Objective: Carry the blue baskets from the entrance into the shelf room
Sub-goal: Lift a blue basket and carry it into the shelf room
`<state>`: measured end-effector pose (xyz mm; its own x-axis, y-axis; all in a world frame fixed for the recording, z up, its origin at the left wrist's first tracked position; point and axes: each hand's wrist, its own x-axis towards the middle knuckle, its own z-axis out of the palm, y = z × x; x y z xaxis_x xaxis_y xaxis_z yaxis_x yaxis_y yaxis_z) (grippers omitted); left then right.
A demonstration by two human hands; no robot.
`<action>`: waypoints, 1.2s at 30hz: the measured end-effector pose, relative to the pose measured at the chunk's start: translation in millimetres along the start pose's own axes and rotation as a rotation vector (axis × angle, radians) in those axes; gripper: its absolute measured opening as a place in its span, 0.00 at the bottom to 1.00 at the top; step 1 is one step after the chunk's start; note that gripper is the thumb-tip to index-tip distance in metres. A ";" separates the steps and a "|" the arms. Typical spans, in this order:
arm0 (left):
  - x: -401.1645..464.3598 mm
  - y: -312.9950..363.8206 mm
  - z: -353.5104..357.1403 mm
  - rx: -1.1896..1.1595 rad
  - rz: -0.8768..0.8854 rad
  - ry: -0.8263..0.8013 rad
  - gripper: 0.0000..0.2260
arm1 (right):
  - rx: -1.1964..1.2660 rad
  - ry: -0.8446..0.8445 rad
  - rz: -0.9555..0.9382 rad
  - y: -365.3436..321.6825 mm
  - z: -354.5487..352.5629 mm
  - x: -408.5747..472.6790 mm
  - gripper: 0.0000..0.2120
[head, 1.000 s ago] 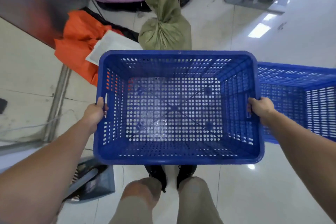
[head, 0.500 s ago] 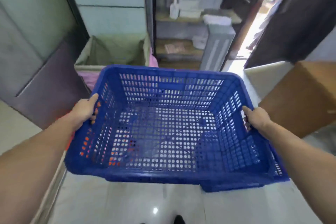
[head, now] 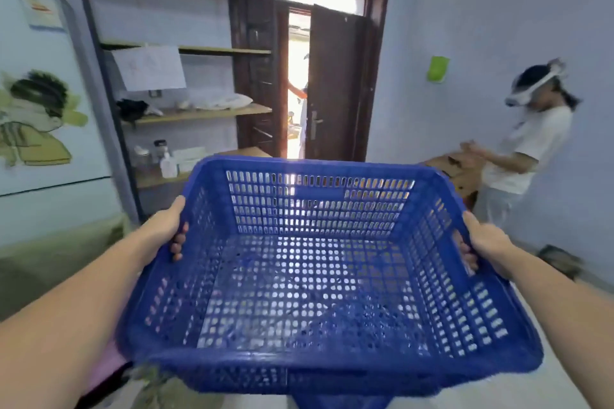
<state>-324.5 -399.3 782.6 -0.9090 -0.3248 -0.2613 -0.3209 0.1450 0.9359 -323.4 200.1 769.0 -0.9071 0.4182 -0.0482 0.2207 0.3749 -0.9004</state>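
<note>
I hold an empty blue perforated plastic basket (head: 309,276) in front of my chest, tilted so its far wall rises toward the doorway. My left hand (head: 167,226) grips the basket's left rim, fingers curled inside the wall. My right hand (head: 481,244) grips the right rim the same way. A corner of a second blue basket (head: 339,402) shows just below the held one, at the bottom edge of the view.
A metal shelf rack (head: 196,113) with bottles and cloths stands ahead on the left. A dark wooden door (head: 332,86) stands ajar straight ahead, daylight behind it. A person in a white shirt (head: 528,149) stands at the right by cardboard boxes (head: 461,173). A sack (head: 156,385) lies low left.
The view has swung up from the floor to the room. The basket has risen with it and stays gripped by both hands; the door and the other person have come into view.
</note>
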 end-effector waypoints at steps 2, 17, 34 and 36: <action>-4.1 9.6 44.1 0.050 0.036 -0.090 0.29 | 0.012 0.056 0.046 29.4 -47.6 -22.3 0.32; -176.1 3.7 481.0 0.318 0.204 -0.791 0.29 | 0.066 0.597 0.461 258.2 -400.6 -291.3 0.33; -426.1 11.9 878.8 0.488 0.379 -1.146 0.28 | 0.181 1.069 0.759 423.5 -631.3 -433.7 0.31; -438.9 13.4 924.7 0.510 0.386 -1.189 0.29 | 0.179 1.100 0.782 440.0 -651.0 -426.0 0.31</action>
<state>-175.8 609.4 691.6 -0.5573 0.7775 -0.2912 0.1794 0.4552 0.8721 393.5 725.5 674.9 0.2037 0.9391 -0.2768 0.4156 -0.3389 -0.8441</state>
